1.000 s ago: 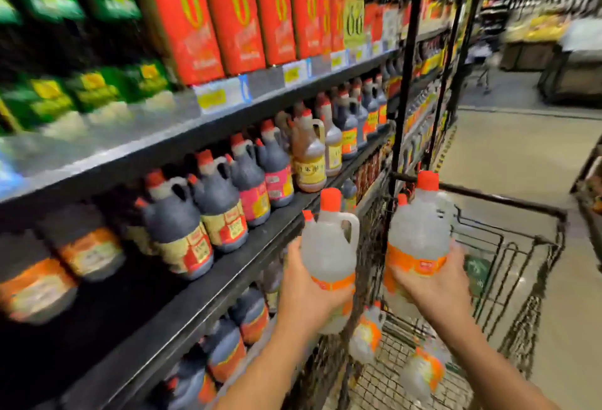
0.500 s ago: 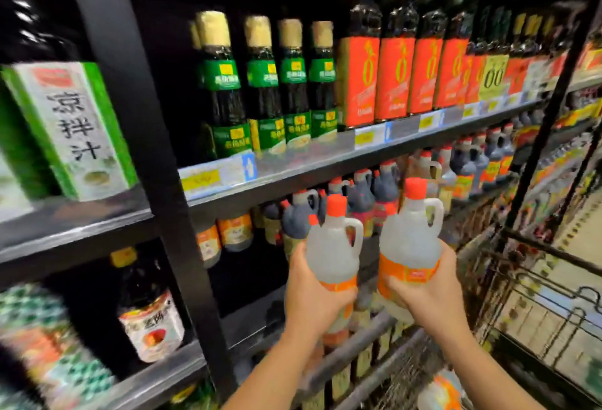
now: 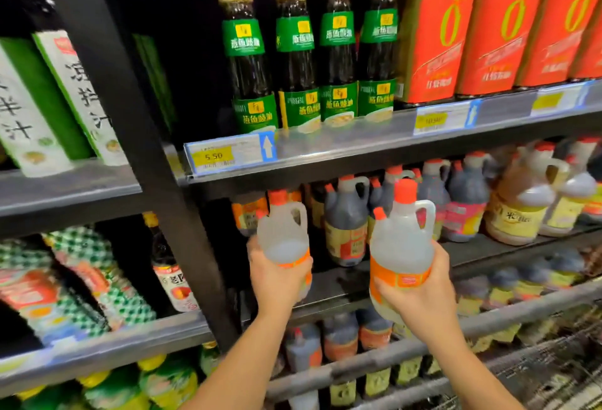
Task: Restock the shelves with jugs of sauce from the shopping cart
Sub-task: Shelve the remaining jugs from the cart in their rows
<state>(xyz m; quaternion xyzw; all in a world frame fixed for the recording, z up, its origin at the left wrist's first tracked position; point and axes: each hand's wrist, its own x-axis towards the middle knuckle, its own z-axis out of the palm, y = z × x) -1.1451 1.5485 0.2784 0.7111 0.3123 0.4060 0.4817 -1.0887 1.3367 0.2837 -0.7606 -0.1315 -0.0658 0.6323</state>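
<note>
Closer to dark metal shelf [image 3: 338,282] than before | my left hand [image 3: 277,274] grips clear orange-capped plastic jug [image 3: 283,237], 9 o'clock | my right hand [image 3: 420,299] grips matching jug [image 3: 402,246], 3 o'clock

**Orange Caps and Orange Bands**

My left jug [image 3: 283,237] is cloudy white with an orange cap and an orange band. My right jug [image 3: 400,246] has the same colours, and a small red mark on its band. The shelf jugs [image 3: 347,224] are dark, almost black, with orange-red caps. The tall bottles [image 3: 247,51] are dark with gold tops and green labels. The boxes [image 3: 436,35] are red with gold writing. The packs [image 3: 107,279] have green and white checks. The price tag [image 3: 213,156] is yellow.
</note>
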